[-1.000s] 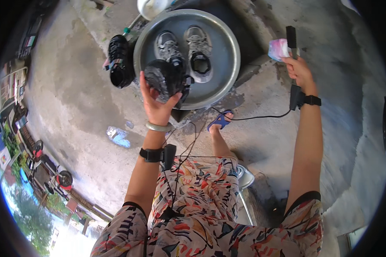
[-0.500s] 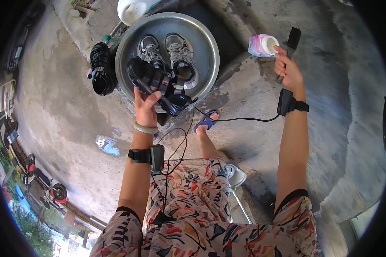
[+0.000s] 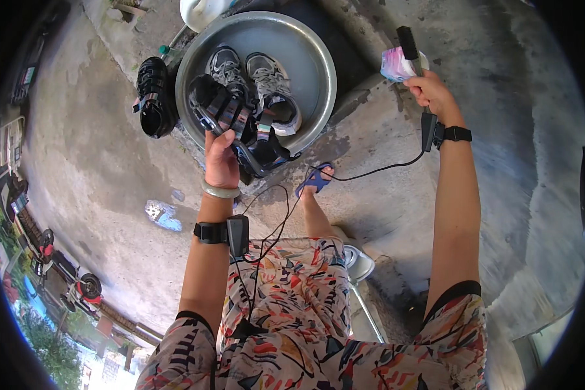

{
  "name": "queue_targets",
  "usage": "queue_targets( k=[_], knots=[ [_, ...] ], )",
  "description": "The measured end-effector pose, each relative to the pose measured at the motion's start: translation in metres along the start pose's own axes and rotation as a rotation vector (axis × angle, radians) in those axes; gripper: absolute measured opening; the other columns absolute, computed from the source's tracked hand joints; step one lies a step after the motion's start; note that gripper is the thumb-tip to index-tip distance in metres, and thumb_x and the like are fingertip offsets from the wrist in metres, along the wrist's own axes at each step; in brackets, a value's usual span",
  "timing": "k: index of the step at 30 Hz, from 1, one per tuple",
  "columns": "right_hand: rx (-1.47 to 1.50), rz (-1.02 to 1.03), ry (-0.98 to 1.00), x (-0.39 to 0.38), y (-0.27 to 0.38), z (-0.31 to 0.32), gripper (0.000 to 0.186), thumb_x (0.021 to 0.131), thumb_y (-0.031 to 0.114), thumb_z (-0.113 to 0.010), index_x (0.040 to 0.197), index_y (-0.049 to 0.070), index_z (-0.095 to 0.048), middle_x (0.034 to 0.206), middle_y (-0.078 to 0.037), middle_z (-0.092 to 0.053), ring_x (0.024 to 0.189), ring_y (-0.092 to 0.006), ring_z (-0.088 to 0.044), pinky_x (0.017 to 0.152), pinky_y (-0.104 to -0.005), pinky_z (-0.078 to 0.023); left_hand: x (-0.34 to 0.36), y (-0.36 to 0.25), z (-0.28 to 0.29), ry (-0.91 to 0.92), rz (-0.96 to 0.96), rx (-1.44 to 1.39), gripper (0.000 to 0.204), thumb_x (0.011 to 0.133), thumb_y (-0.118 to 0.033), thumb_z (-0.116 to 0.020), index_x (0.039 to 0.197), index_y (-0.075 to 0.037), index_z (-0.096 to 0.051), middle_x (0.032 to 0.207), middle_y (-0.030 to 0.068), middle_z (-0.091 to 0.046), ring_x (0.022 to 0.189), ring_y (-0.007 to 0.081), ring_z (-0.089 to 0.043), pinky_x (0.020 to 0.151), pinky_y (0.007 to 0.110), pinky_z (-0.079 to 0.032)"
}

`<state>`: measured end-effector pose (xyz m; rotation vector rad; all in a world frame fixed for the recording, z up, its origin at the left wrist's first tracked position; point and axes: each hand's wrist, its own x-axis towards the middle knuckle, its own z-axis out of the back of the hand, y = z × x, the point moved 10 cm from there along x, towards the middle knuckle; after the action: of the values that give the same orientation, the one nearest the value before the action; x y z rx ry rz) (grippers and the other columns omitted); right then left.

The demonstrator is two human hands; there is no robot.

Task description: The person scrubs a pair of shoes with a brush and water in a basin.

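My left hand (image 3: 221, 168) is closed on a black strapped shoe (image 3: 224, 112), its thumb over the near side. The shoe is tilted above the near left part of a round metal basin (image 3: 332, 84). Behind it in the basin rest a pair of grey and white sneakers (image 3: 268, 77). Out to the right, away from the basin, my right hand (image 3: 435, 95) grips a dark scrubbing brush (image 3: 407, 44) by its handle, head pointing away from me. That brush overlaps a pink and white plastic tub (image 3: 391, 65), partly hiding it.
Another black strapped shoe (image 3: 153, 97) stands on the concrete left of the basin. A white container (image 3: 198, 13) sits beyond the rim. Cables (image 3: 370, 177) run from both wrist devices across my front. My foot in a blue sandal (image 3: 314, 180) is near the basin.
My right hand has shifted slightly left, and the brush now points more straight away, over the tub. In my left hand the black shoe has tipped, showing more of its side and opening.
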<state>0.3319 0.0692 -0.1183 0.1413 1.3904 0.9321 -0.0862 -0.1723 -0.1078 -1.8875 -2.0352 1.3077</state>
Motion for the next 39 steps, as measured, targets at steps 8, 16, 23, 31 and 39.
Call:
queue_targets(
  k=[8, 16, 23, 31, 39],
  knots=[
    [0.479, 0.093, 0.041, -0.014, 0.004, 0.001, 0.028, 0.088, 0.010, -0.066, 0.114, 0.009, -0.061, 0.065, 0.006, -0.046, 0.046, -0.0027, -0.033, 0.041, -0.0215, -0.023, -0.003, -0.001, 0.004, 0.042, -0.034, 0.075, 0.060, 0.088, -0.020, -0.064, 0.142, -0.003, -0.044, 0.134, 0.0116, -0.058, 0.121, 0.0256, -0.057, 0.104, 0.040, -0.046],
    [0.196, 0.070, -0.108, -0.004, 0.000, -0.001, 0.014, 0.084, 0.009, -0.067, 0.095, 0.011, -0.058, 0.065, 0.007, -0.046, 0.045, -0.0032, -0.033, 0.042, -0.0224, -0.021, -0.002, 0.000, -0.003, 0.021, -0.020, 0.074, 0.062, 0.087, -0.019, -0.064, 0.143, -0.003, -0.042, 0.135, 0.0119, -0.058, 0.122, 0.0258, -0.058, 0.105, 0.040, -0.046],
    [0.293, 0.006, 0.078, 0.010, -0.002, -0.016, 0.017, 0.086, 0.008, -0.066, 0.084, 0.013, -0.050, 0.063, 0.006, -0.046, 0.044, -0.0034, -0.032, 0.040, -0.0225, -0.022, 0.000, -0.001, -0.005, 0.019, -0.014, 0.072, 0.062, 0.087, -0.017, -0.064, 0.144, -0.004, -0.042, 0.136, 0.0120, -0.058, 0.123, 0.0255, -0.057, 0.105, 0.040, -0.046],
    [0.714, 0.081, 0.120, -0.010, -0.001, -0.016, 0.017, 0.089, 0.007, -0.066, 0.102, 0.012, -0.056, 0.066, 0.005, -0.045, 0.048, -0.0042, -0.034, 0.042, -0.0220, -0.024, 0.000, 0.010, 0.001, -0.012, 0.033, 0.008, 0.059, 0.083, -0.012, -0.068, 0.138, -0.007, -0.047, 0.124, 0.0052, -0.061, 0.114, 0.0197, -0.057, 0.100, 0.035, -0.043],
    [0.882, 0.343, 0.045, -0.046, 0.005, 0.000, 0.011, 0.094, 0.004, -0.058, 0.105, 0.004, -0.056, 0.067, 0.002, -0.044, 0.047, -0.0055, -0.032, 0.044, -0.0215, -0.026, 0.003, 0.027, -0.033, 0.114, 0.145, -0.199, 0.054, 0.093, -0.032, -0.056, 0.137, -0.002, -0.050, 0.129, 0.0141, -0.063, 0.118, 0.0297, -0.061, 0.105, 0.044, -0.046]
  ],
)
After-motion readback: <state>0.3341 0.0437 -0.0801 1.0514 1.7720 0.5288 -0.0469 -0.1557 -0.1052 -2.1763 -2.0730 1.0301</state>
